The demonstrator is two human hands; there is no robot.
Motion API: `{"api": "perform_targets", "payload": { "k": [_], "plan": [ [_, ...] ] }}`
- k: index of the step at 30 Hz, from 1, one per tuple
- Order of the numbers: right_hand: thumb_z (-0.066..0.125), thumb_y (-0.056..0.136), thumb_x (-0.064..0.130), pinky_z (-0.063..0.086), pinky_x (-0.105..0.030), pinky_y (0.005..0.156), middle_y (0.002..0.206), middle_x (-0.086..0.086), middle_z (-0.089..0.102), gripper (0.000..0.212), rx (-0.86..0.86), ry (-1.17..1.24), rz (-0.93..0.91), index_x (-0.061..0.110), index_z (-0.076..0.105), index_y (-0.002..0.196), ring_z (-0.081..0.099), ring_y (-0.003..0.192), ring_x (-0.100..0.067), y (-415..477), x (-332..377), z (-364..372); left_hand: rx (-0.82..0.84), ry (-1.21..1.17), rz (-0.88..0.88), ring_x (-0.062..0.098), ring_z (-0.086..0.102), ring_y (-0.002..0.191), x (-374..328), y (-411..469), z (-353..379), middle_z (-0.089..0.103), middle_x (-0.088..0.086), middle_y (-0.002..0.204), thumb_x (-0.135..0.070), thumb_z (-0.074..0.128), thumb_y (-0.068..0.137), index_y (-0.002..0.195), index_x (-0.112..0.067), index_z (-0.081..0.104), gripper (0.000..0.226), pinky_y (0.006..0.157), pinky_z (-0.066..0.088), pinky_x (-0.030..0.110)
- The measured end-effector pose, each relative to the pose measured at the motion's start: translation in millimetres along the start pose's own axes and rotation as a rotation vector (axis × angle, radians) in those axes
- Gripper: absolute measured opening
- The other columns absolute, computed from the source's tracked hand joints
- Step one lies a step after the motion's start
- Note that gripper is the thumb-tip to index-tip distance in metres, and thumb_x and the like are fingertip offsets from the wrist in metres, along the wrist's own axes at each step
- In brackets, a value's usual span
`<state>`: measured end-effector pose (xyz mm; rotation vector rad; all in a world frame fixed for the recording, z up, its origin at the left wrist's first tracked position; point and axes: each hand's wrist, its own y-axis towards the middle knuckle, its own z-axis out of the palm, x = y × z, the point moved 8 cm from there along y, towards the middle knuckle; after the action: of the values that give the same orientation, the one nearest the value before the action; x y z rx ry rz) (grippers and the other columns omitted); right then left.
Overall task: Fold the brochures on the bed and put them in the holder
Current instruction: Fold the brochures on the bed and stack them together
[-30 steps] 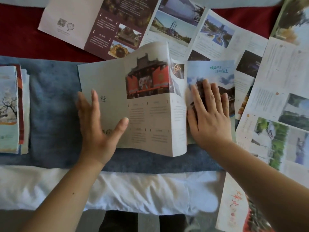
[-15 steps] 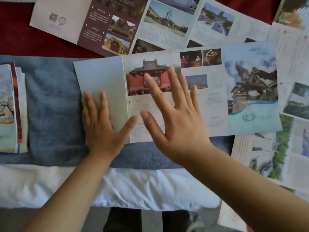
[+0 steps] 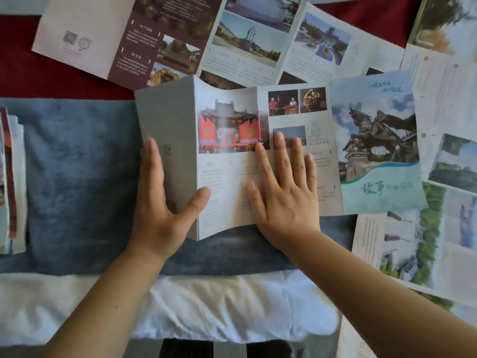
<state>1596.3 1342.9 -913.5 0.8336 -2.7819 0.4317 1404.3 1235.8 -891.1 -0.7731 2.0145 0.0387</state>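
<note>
A multi-panel brochure point(image 3: 371, 151) lies spread across the blue blanket point(image 3: 77, 177). Its grey left panel is raised along a fold into a ridge. My left hand point(image 3: 160, 200) lies flat on that grey panel, with the thumb over the fold onto the panel that shows a red building. My right hand point(image 3: 284, 192) presses flat on the middle panels, fingers spread. The rightmost panel, with a horse statue, lies flat. A stack of folded brochures point(image 3: 11, 182) sits at the left edge. No holder is in view.
More unfolded brochures lie around: a maroon and white one point(image 3: 108, 40) at the top, one with landscape photos point(image 3: 284, 42) beside it, and several point(image 3: 438, 228) on the right. A red cover point(image 3: 38, 73) lies behind, with white bedding point(image 3: 206, 306) along the near edge.
The brochure was spread open flat half a second ago. Now its left panel is lifted into a ridge, and my right hand has come down flat on the middle panels.
</note>
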Motion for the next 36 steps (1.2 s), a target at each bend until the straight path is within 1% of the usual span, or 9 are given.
{"api": "perform_targets", "payload": {
  "k": [3,5,7,9,13,16,24,29,36],
  "plan": [
    [0.027,0.106,0.044,-0.004,-0.045,0.128,0.172,0.000,-0.004,0.065,0.020,0.066,-0.013,0.027,0.008,0.165,-0.011,0.158,-0.024,0.0,-1.7,-7.3,0.036,-0.042,0.017,0.004,-0.003,0.157,-27.9,3.8,21.3,-0.003,-0.007,0.171,-0.066,0.059,0.081,0.163,-0.023,0.001,0.110,0.129,0.009,0.047],
    [0.037,0.104,0.033,0.003,-0.040,0.129,0.171,-0.001,0.013,0.063,-0.004,0.175,-0.011,0.017,0.023,0.163,0.001,0.159,-0.022,2.0,-9.3,-20.9,0.047,0.005,0.041,0.003,-0.009,0.156,-46.4,6.1,37.5,-0.006,-0.010,0.169,-0.067,0.055,0.081,0.162,-0.028,0.000,0.105,0.129,-0.001,0.046],
    [0.049,0.099,0.025,0.015,-0.045,0.128,0.165,-0.006,0.033,0.058,-0.056,0.227,0.004,0.012,0.042,0.155,0.015,0.157,-0.027,3.0,-26.6,-39.8,0.059,0.075,0.073,0.008,-0.011,0.157,-62.4,9.9,50.8,-0.005,-0.004,0.171,-0.067,0.049,0.082,0.161,-0.033,0.001,0.098,0.127,-0.008,0.044],
    [0.056,0.096,0.031,0.016,-0.054,0.127,0.161,-0.011,0.035,0.054,-0.104,0.128,0.078,0.020,0.051,0.148,0.015,0.155,-0.034,2.2,-55.3,-57.1,0.059,0.129,0.071,0.015,-0.009,0.158,-71.2,13.7,59.4,-0.004,0.004,0.172,-0.067,0.043,0.082,0.159,-0.040,0.001,0.092,0.126,-0.010,0.044],
    [0.043,0.098,0.063,-0.002,-0.053,0.126,0.170,-0.003,0.009,0.062,-0.075,-0.020,0.302,0.047,0.025,0.156,-0.008,0.157,-0.034,-6.7,-140.7,-74.9,0.085,0.146,0.073,0.019,-0.008,0.158,-86.0,13.3,80.9,-0.004,0.006,0.172,-0.068,0.035,0.083,0.156,-0.045,-0.004,0.086,0.125,-0.011,0.049],
    [0.028,0.100,0.070,-0.002,-0.054,0.127,0.172,0.002,0.001,0.066,-0.046,-0.014,0.303,0.049,0.010,0.160,-0.012,0.157,-0.031,-15.2,-175.2,-70.1,0.099,0.194,0.098,0.016,-0.007,0.158,-102.7,9.3,100.3,-0.001,0.004,0.172,-0.068,0.029,0.086,0.156,-0.044,-0.004,0.080,0.122,-0.015,0.058],
    [0.024,0.106,0.055,-0.001,-0.052,0.127,0.172,-0.006,0.007,0.061,-0.166,-0.028,0.248,0.035,0.019,0.163,-0.004,0.157,-0.037,-19.3,-177.2,-59.5,0.196,0.547,0.263,0.034,-0.007,0.158,-150.0,-10.4,185.7,-0.013,0.008,0.171,-0.074,0.033,0.086,0.162,-0.038,0.010,0.087,0.120,0.005,0.067],
    [0.023,0.107,0.050,0.000,-0.053,0.127,0.172,-0.005,0.005,0.059,-0.175,-0.033,0.238,0.034,0.018,0.163,-0.006,0.157,-0.038,-19.4,-178.5,-56.8,0.137,0.872,0.270,0.036,-0.008,0.157,-127.0,-3.7,211.4,-0.010,0.014,0.171,-0.067,0.024,0.096,0.163,-0.037,0.004,0.076,0.119,-0.003,0.070],
    [0.020,0.107,0.052,0.000,-0.053,0.127,0.173,-0.004,0.002,0.059,-0.152,-0.038,0.241,0.035,0.015,0.163,-0.007,0.157,-0.037,-19.0,-179.2,-55.0,0.048,0.853,0.392,0.041,0.000,0.157,-116.5,-2.4,219.1,0.002,0.020,0.170,-0.071,0.024,0.098,0.164,-0.032,0.012,0.078,0.123,0.000,0.063]
  ]
}}
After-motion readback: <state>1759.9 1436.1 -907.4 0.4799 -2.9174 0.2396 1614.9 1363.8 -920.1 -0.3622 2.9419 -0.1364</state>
